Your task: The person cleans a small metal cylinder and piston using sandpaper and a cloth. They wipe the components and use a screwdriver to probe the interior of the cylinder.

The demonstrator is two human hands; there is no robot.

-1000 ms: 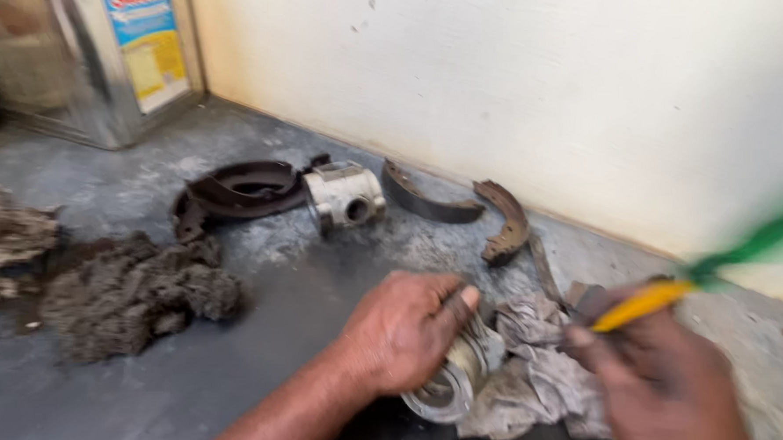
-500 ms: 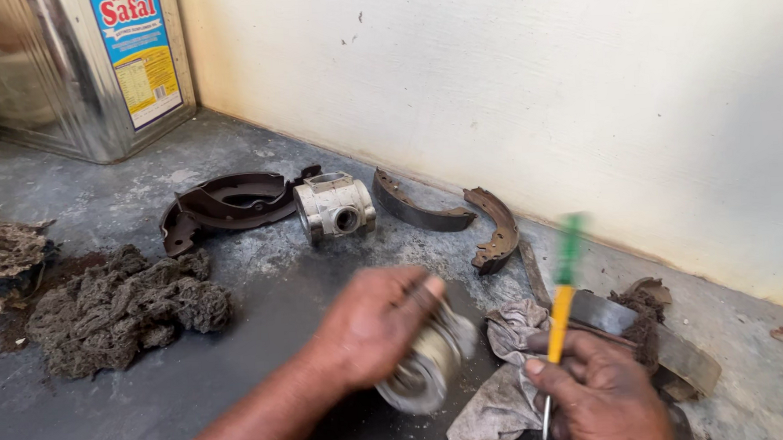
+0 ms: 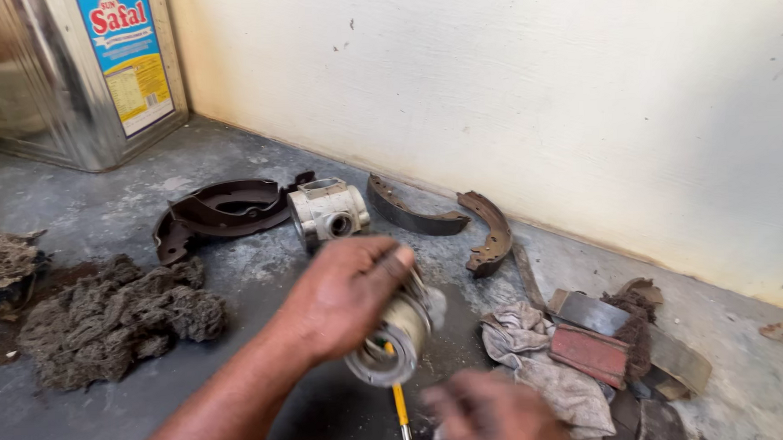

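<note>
A metal piston (image 3: 395, 334) is held in the left hand (image 3: 342, 294), the grip closed over its ringed upper part, and its open skirt is turned toward the camera and lifted clear of the grey concrete floor (image 3: 228, 104). The right hand (image 3: 488, 414) is seen blurred at the lower edge of the view; whether its grip is closed cannot be told. A yellow-handled screwdriver (image 3: 401, 410) is seen just below the piston and beside the right hand, its metal shank pointing down toward the lower edge; contact between it and the right hand cannot be made out.

A dirty grey rag (image 3: 539, 363) is spread on the floor just right of the piston. Beyond the left hand a second piston (image 3: 325, 212) is lying on its side, with a dark backing plate (image 3: 224, 210) touching it on the left. Two curved brake shoes (image 3: 449, 217) are laid near the foot of the cream wall (image 3: 535, 82). A heap of grey cotton waste (image 3: 105, 320) is lying well to the left. A square metal tin (image 3: 68, 76) with a coloured label is standing in the far left corner. Flat scrap pieces (image 3: 590, 343), one of them red, are piled beside the rag.
</note>
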